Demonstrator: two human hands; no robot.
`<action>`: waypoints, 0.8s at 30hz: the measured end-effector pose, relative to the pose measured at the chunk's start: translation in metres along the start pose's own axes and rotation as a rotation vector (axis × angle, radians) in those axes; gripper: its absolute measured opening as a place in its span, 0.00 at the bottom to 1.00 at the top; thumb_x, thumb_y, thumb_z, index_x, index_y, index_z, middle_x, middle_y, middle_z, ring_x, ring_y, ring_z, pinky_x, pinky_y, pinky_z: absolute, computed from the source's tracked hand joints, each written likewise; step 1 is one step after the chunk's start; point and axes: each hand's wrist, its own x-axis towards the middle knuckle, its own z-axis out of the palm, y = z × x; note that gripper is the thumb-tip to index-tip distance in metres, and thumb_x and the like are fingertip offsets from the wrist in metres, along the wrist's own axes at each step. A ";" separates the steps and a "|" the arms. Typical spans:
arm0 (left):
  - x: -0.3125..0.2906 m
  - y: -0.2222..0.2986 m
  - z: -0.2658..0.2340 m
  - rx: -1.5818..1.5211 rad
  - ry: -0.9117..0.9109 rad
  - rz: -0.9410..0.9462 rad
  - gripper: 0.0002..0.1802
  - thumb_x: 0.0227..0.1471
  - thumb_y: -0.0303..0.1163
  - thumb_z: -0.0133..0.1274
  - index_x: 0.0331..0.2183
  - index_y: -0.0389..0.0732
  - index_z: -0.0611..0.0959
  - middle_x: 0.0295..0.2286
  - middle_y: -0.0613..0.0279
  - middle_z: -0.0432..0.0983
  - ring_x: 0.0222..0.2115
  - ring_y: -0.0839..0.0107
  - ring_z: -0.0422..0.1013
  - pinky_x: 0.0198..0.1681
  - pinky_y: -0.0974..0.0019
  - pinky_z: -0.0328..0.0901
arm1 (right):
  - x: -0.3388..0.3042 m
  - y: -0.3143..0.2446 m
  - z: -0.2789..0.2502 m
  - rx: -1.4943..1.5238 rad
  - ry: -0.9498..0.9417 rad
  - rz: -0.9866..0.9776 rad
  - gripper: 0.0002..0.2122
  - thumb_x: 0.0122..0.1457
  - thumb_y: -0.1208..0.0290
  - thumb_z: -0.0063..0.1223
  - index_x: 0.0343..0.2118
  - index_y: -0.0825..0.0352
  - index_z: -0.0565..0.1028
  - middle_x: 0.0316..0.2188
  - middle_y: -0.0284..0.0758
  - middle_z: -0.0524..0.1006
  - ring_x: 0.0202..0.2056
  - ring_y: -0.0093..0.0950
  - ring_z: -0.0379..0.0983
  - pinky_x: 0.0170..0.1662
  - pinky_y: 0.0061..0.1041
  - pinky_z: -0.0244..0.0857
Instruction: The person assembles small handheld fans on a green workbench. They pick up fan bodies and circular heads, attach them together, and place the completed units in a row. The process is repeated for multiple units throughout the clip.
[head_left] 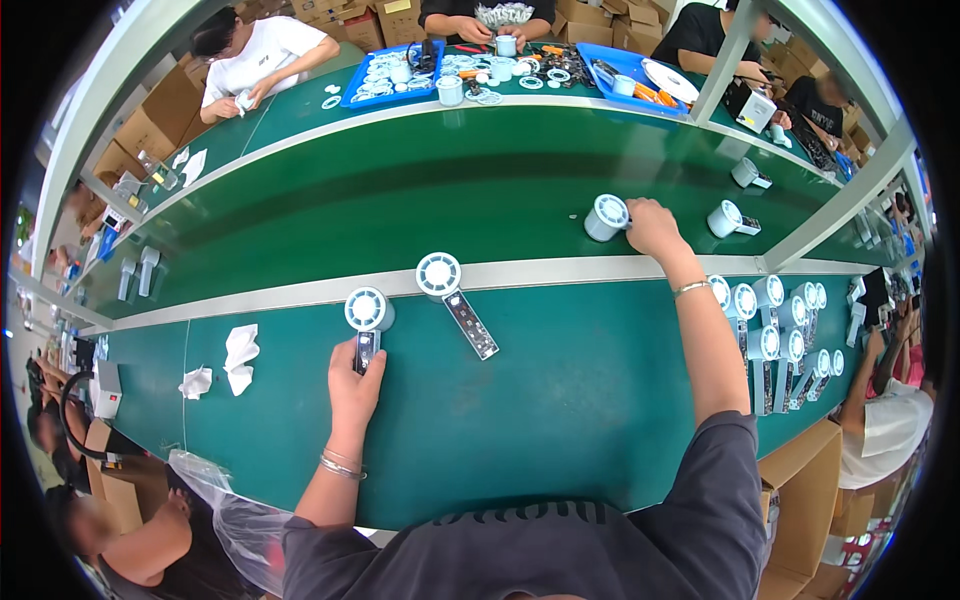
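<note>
Circuitry [367,342], dark and bare in a pale-blue, round-headed plastic fan [369,309] gripped by the left hand [352,388], could be damaged by thumb pressure; another fan [606,218] is grasped by the right hand [655,228].

We see a charcoal T-shirt [540,552] with dark lettering [530,515], silver bangles [343,467] past its left sleeve [318,552], slim bracelet [691,287] past its right sleeve [705,470]!

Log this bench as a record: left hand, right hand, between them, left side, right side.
Left hand: holds a fan by its handle
Right hand: at a second fan, beyond the pale rail
Between them: third fan, circuit board exposed
Left side: crumpled white papers
Right side: cluster of fans
</note>
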 end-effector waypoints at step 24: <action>0.013 -0.010 -0.003 -0.065 -0.042 -0.124 0.19 0.44 0.33 0.59 0.35 0.29 0.77 0.26 0.60 0.71 0.23 0.77 0.66 0.27 0.72 0.63 | -0.132 -0.146 0.029 1.596 -0.274 0.033 0.19 0.63 0.61 0.37 0.51 0.68 0.56 0.27 0.32 0.68 0.22 0.18 0.65 0.20 0.17 0.62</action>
